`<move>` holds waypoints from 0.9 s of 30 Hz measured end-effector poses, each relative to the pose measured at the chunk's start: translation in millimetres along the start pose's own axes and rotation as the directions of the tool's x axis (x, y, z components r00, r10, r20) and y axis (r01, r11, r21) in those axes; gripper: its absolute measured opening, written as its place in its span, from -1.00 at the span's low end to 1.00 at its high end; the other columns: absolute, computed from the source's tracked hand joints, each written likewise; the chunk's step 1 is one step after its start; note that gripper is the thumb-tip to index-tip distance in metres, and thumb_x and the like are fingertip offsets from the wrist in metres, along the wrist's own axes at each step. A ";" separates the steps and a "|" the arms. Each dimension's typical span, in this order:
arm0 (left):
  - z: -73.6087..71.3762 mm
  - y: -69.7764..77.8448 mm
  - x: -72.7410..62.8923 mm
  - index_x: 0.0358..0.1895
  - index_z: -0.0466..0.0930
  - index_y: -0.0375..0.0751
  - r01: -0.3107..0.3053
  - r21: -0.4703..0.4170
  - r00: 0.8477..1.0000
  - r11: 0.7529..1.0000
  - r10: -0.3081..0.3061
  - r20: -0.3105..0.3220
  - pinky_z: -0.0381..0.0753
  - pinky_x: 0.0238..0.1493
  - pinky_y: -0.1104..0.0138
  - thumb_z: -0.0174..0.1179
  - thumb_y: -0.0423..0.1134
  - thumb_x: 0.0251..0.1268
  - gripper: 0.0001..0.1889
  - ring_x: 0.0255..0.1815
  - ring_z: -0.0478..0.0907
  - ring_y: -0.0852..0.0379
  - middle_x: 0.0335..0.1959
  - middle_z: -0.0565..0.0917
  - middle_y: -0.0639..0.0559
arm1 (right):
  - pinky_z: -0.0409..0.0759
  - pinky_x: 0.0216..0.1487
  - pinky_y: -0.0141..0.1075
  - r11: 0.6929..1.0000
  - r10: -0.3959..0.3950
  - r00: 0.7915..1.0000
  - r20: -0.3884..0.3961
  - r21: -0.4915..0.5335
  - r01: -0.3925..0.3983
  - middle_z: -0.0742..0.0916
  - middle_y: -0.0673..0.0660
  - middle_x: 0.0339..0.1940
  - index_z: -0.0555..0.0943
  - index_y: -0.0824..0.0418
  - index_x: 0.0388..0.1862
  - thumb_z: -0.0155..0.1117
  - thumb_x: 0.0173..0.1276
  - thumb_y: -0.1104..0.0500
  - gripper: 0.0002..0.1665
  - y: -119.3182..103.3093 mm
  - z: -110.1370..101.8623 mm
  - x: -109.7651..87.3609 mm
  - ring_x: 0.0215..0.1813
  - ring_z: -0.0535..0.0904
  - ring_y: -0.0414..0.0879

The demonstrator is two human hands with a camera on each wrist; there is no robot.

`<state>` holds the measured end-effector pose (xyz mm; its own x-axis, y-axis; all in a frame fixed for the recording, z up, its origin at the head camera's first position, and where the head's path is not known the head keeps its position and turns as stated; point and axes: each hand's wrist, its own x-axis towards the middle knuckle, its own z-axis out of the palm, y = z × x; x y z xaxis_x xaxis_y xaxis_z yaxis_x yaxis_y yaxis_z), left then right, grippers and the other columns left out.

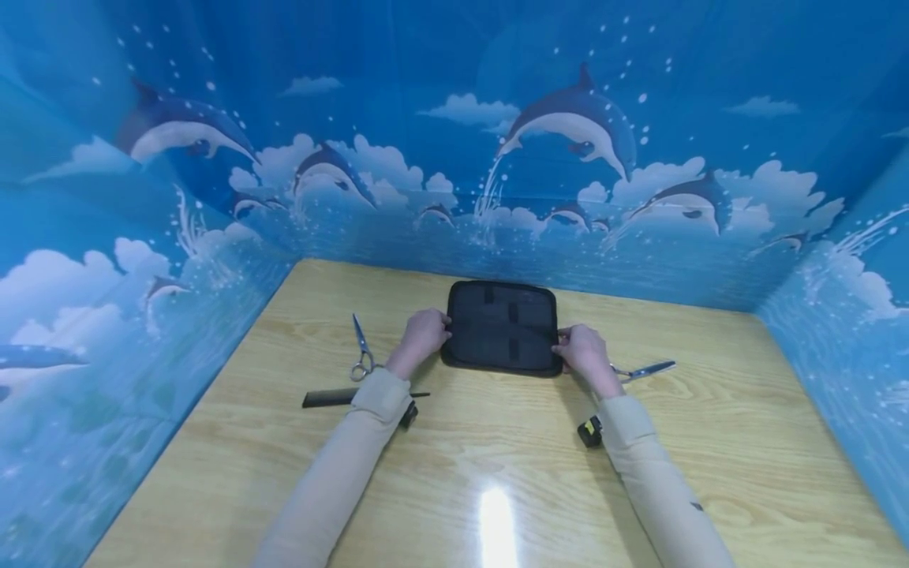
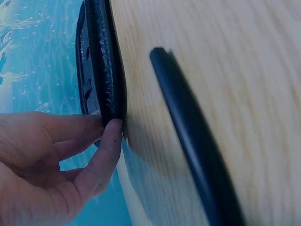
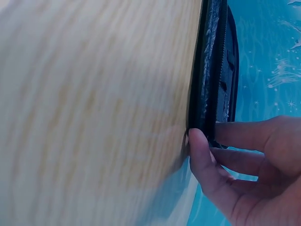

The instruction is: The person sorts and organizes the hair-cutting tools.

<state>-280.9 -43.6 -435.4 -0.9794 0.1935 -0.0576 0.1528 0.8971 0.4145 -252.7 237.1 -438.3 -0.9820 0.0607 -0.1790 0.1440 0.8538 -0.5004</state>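
Note:
A black zippered case [image 1: 502,327] lies near the far edge of the table, its inner face with small dark loops turned up. At its left edge my left hand [image 1: 424,331] pinches the rim between thumb and fingers; the left wrist view shows the zipper teeth along the case's side [image 2: 106,61]. My right hand [image 1: 585,351] pinches the opposite rim the same way, thumb low against the case's edge [image 3: 207,70] in the right wrist view. Inside the case I see no tools.
Scissors [image 1: 363,351] lie beside my left hand, and a black tail comb [image 1: 330,398] passes under that wrist. Another pair of scissors [image 1: 652,369] lies right of my right hand, partly hidden by it. A dolphin-printed curtain [image 1: 454,158] borders the wooden table [image 1: 454,465].

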 end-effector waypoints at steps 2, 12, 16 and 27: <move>-0.1 0.2 -1.3 0.17 0.67 -0.30 -0.003 -0.002 1.000 1.000 0.003 -0.006 0.53 0.29 0.12 0.27 -0.31 0.41 -0.68 0.22 0.60 -0.12 0.14 0.70 -0.16 | 0.67 -0.28 -0.29 1.000 0.006 1.000 0.004 0.018 -0.006 0.72 0.12 -0.39 0.51 0.47 0.31 0.30 0.44 0.26 -0.48 -0.3 -0.4 -1.3 -0.67 0.59 -0.23; -1.6 1.9 -6.7 0.18 0.66 -0.30 0.027 -0.038 0.999 0.999 -0.026 0.027 0.56 0.26 0.13 0.26 -0.32 0.42 -0.68 0.22 0.60 -0.11 0.15 0.70 -0.17 | 0.71 -0.41 -0.35 0.994 0.045 0.998 0.042 0.102 -0.049 0.73 0.20 -0.20 0.46 0.49 0.35 0.31 0.40 0.32 -0.42 -0.2 -3.3 -11.3 -0.61 0.68 -0.20; -1.3 2.9 -10.2 0.18 0.66 -0.26 0.058 -0.065 0.997 0.996 -0.054 0.052 0.56 0.26 0.14 0.27 -0.31 0.42 -0.68 0.21 0.60 -0.09 0.14 0.70 -0.15 | 0.71 -0.46 -0.33 0.987 0.070 0.996 0.051 0.141 -0.077 0.71 0.24 -0.13 0.44 0.48 0.37 0.31 0.40 0.34 -0.41 2.1 -2.9 -17.0 -0.61 0.68 -0.18; 3.7 0.2 -27.5 0.15 0.69 -0.23 0.052 -0.113 0.999 0.992 -0.050 0.021 0.65 0.10 0.16 0.30 -0.32 0.38 -0.69 0.13 0.65 -0.08 0.17 0.69 -0.14 | 0.71 -0.50 -0.32 0.990 0.039 0.998 0.048 0.137 -0.045 0.69 0.25 -0.14 0.42 0.51 0.37 0.28 0.40 0.36 -0.41 7.0 0.6 -30.8 -0.62 0.67 -0.18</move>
<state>-253.5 -47.3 -437.1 -0.9828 0.1567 -0.0973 0.0858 0.8555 0.5107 -221.4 240.9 -436.8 -0.9686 0.0694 -0.2386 0.2038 0.7711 -0.6032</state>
